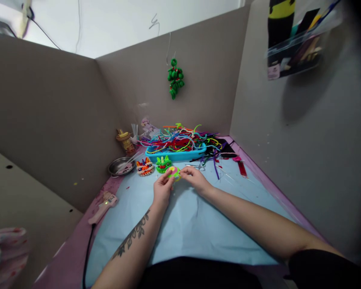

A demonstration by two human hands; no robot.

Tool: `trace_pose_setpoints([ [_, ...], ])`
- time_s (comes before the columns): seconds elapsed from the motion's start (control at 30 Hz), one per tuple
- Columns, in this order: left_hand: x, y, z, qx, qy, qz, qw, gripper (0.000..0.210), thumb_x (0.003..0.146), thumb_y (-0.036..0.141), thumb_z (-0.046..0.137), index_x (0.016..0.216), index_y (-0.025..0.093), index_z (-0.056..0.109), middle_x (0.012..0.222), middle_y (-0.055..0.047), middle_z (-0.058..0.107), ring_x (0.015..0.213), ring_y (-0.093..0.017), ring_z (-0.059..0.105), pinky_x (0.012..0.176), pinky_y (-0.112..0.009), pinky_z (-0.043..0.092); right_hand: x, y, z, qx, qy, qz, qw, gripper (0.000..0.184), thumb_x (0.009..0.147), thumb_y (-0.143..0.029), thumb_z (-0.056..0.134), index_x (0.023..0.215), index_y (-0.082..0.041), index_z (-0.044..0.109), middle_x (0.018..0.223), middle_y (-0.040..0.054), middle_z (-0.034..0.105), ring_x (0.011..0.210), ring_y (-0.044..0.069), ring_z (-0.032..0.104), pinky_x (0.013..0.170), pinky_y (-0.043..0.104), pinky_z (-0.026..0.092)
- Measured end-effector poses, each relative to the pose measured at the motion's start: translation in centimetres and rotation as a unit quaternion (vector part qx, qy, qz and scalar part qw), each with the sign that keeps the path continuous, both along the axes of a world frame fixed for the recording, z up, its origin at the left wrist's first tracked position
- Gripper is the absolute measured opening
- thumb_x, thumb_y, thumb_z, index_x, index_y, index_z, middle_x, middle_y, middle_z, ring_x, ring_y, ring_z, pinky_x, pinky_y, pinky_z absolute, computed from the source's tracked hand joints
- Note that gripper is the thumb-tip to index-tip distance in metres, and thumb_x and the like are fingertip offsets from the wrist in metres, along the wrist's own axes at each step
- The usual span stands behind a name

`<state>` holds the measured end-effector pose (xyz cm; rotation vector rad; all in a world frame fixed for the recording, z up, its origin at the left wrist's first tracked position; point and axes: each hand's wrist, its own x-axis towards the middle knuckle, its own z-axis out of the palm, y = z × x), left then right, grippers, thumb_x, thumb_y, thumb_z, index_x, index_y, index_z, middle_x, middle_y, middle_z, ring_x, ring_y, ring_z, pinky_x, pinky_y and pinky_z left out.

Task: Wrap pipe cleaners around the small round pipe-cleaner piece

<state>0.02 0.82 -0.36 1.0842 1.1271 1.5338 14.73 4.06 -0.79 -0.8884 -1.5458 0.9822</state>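
A blue-covered worktop (pixel 216 233); toward its back, a blue tray (pixel 180 156) of fuzzy stems (pixel 183 141); right hand (pixel 197 180) and left hand (pixel 163 188) near a green figure (pixel 163 163), each grip pinching the yellow-green-and-pink piece (pixel 175 172) between them.

One left hand (pixel 163 186) and one right hand (pixel 197 180) are working at one pink-yellow piece (pixel 175 171); left, one glue gun (pixel 103 208), one metal bowl (pixel 115 164) and two animal heads (pixel 145 167) are resting; far, one blue tray (pixel 176 155) is lying.

1 head-worn camera looks forward and down over a nearby blue sheet (pixel 183 228).
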Motion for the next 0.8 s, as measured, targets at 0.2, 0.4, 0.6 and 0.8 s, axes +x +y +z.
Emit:
trace_pose_setpoints([
  [0.2,0.0,0.0,-0.3,0.004,0.002,-0.022,1.0,0.049,0.061,0.032,0.073,0.104,0.011,0.064,0.069,-0.003,0.065,0.042,-0.003,0.037,0.04,-0.017,0.029,-0.8,-0.3,0.2,-0.059,0.057,0.009,0.997,0.021,0.069,-0.037,0.06,0.061,-0.017,0.061,0.073,0.0007,0.055,0.076,0.016,0.048,0.074,0.028,0.035],
  [0.4,0.1,0.1,-0.4,-0.001,-0.003,-0.044,0.999,0.05,0.059,0.033,0.074,0.103,0.01,0.063,0.071,-0.004,0.066,0.041,-0.002,0.039,0.04,-0.017,0.03,-1.0,0.1,-0.4,-0.159,0.168,0.087,0.969,0.023,0.062,-0.034,0.066,0.052,-0.016,0.055,0.065,-0.0019,0.052,0.056,0.01,0.04,0.056,0.024,0.029],
  [0.6,0.3,0.0,-0.2,-0.005,-0.01,-0.062,0.998,0.046,0.059,0.031,0.075,0.099,0.012,0.062,0.063,0.0,0.063,0.041,-0.003,0.041,0.04,-0.017,0.031,-0.9,0.3,-0.6,-0.155,0.201,0.096,0.963,0.023,0.057,-0.034,0.07,0.051,-0.016,0.057,0.074,0.0018,0.058,0.069,0.015,0.051,0.065,0.028,0.036],
  [0.8,0.1,0.1,-0.4,-0.006,-0.007,-0.057,0.998,0.044,0.059,0.032,0.074,0.096,0.011,0.062,0.061,0.001,0.06,0.038,-0.002,0.036,0.037,-0.016,0.026,-0.8,0.2,-0.7,-0.111,0.115,0.06,0.985,0.025,0.066,-0.036,0.062,0.052,-0.016,0.055,0.067,0.0006,0.054,0.069,0.015,0.05,0.066,0.028,0.039],
])
